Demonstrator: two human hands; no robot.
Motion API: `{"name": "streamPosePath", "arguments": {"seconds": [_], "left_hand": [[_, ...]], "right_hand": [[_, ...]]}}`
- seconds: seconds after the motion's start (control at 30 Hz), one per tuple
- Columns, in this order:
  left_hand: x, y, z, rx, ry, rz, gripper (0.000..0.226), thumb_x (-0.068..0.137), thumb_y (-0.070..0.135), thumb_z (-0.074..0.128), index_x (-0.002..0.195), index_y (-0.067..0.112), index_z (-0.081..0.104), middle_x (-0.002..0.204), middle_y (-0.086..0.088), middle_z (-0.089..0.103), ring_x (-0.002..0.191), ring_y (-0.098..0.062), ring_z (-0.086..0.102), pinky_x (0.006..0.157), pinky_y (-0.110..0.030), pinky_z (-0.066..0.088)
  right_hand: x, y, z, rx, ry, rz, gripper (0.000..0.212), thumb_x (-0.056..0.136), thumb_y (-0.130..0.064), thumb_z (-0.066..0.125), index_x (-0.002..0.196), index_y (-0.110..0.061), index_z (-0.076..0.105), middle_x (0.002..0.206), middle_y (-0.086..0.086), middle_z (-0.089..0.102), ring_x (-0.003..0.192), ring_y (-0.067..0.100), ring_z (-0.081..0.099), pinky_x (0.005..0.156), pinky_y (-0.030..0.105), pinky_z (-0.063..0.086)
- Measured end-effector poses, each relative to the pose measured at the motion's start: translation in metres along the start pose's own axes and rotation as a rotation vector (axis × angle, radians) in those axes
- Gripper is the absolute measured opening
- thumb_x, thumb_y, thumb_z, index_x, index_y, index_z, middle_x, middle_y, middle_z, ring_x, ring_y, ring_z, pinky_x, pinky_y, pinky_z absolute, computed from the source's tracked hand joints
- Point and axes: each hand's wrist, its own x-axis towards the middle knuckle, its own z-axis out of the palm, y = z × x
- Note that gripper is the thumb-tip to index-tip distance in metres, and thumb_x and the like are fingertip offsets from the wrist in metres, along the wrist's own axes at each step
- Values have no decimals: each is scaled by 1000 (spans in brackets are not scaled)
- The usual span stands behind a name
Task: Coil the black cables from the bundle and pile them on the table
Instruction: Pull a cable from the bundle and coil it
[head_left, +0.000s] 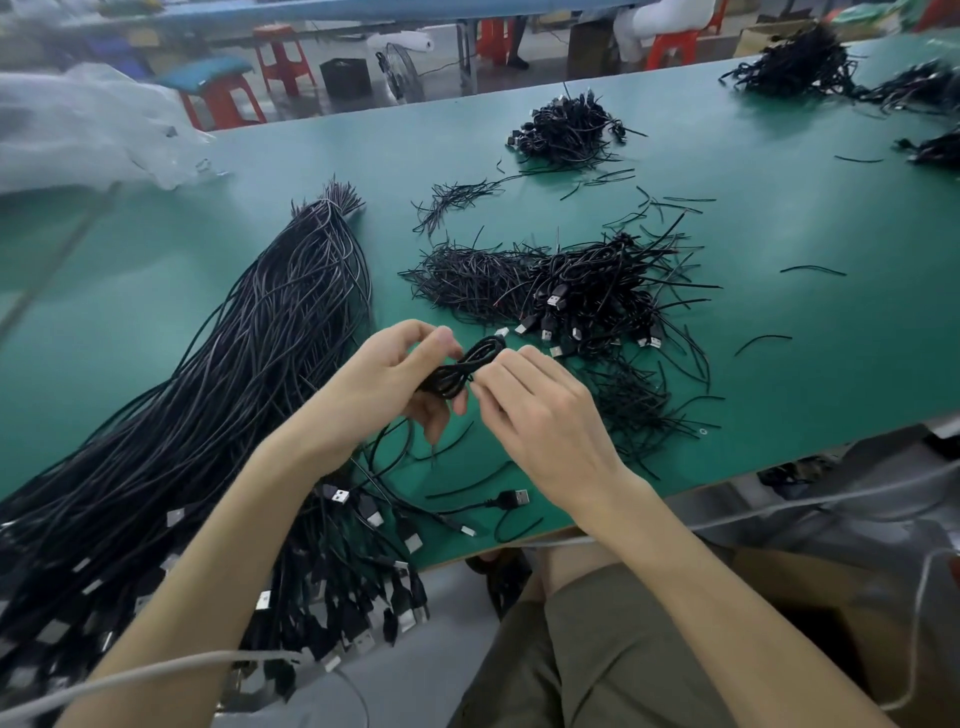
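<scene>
The bundle (234, 364) of straight black cables lies lengthwise on the green tabletop (779, 338). Its plug ends hang over the near edge, presumably so that single cables pull free toward the person. Just right of the bundle, the hands meet above the tabletop on one coiled cable (465, 366).

The left hand (384, 379) curls fingers and thumb round the coil's lower end, a grip that prevents the loops from springing apart. The right hand (540, 415) pinches the coil at its middle. Whether a tie sits between its fingertips cannot be told.

Right of the bundle and farther from the person, the pile (587, 291) of coiled cables lies beside a heap of thin black ties (467, 275), apparently within reach for drop-off. A loose cable (514, 498) with a plug lies right of the bundle's plug ends.
</scene>
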Motion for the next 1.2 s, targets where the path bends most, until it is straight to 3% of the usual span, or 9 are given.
{"name": "streamPosePath", "arguments": {"seconds": [0.13, 0.37, 0.47, 0.57, 0.67, 0.83, 1.0, 1.1, 1.2], "left_hand": [[-8, 1, -11, -92, -124, 109, 32, 111, 19, 37, 130, -1, 54, 97, -22, 72, 74, -38, 68, 72, -37, 56], [-10, -7, -24, -265, -264, 199, 41, 111, 9, 28, 143, -5, 50, 126, -28, 67, 111, -39, 69, 85, -40, 55], [-13, -12, -28, -335, -302, 193, 40, 110, 7, 30, 142, -6, 50, 131, -29, 64, 114, -36, 67, 85, -40, 54], [-16, -15, -21, -316, -222, 224, 31, 105, 4, 46, 132, -8, 55, 122, -25, 70, 105, -31, 70, 77, -34, 54], [-14, -12, -12, -128, -15, 308, 23, 92, 6, 69, 110, -5, 61, 104, -6, 74, 89, -17, 67, 69, -25, 52], [-11, -6, -1, -144, 44, 391, 30, 90, -1, 60, 116, -12, 51, 131, -24, 64, 122, -30, 64, 101, -37, 53], [-14, 3, 6, 93, 139, 314, 32, 96, 21, 60, 117, -2, 63, 98, -22, 72, 84, -24, 70, 77, -35, 58], [-14, 8, 9, 166, 153, 263, 27, 98, 28, 59, 107, 3, 64, 69, -7, 67, 58, -18, 59, 58, -28, 52], [-11, 9, 5, 79, 93, 86, 27, 100, 25, 62, 114, 2, 56, 61, -2, 63, 51, -18, 51, 55, -30, 48]], "right_hand": [[3, 4, -4, 95, 5, 56, 19, 101, -4, 57, 83, 0, 62, 80, 9, 58, 73, 29, 53, 71, 45, 51], [6, 4, -5, 361, -21, 238, 7, 95, 1, 62, 89, -3, 60, 87, -2, 55, 79, 15, 47, 70, 26, 40], [6, 1, -5, 482, -38, 325, 12, 96, 1, 62, 88, -7, 59, 83, -7, 51, 73, 12, 44, 65, 23, 36], [6, -4, -5, 571, -17, 356, 15, 98, 0, 61, 85, -7, 59, 80, -1, 55, 69, 18, 48, 63, 32, 41], [6, -9, -6, 624, -36, 369, 15, 100, -4, 60, 85, -6, 60, 78, -3, 55, 67, 17, 47, 61, 29, 41], [6, -16, -6, 673, -56, 363, 16, 101, -7, 60, 85, -6, 58, 78, -2, 55, 68, 19, 48, 62, 31, 42], [7, -14, -7, 582, -46, 320, 18, 101, -9, 61, 85, -3, 60, 79, 1, 55, 71, 23, 49, 65, 41, 44], [8, -13, -10, 359, -20, 183, 20, 101, -7, 60, 83, 0, 60, 80, 6, 56, 75, 25, 50, 70, 39, 47], [8, -11, -9, 52, 10, -20, 23, 101, -4, 58, 79, -2, 61, 75, 9, 56, 71, 28, 53, 68, 40, 50]]}}
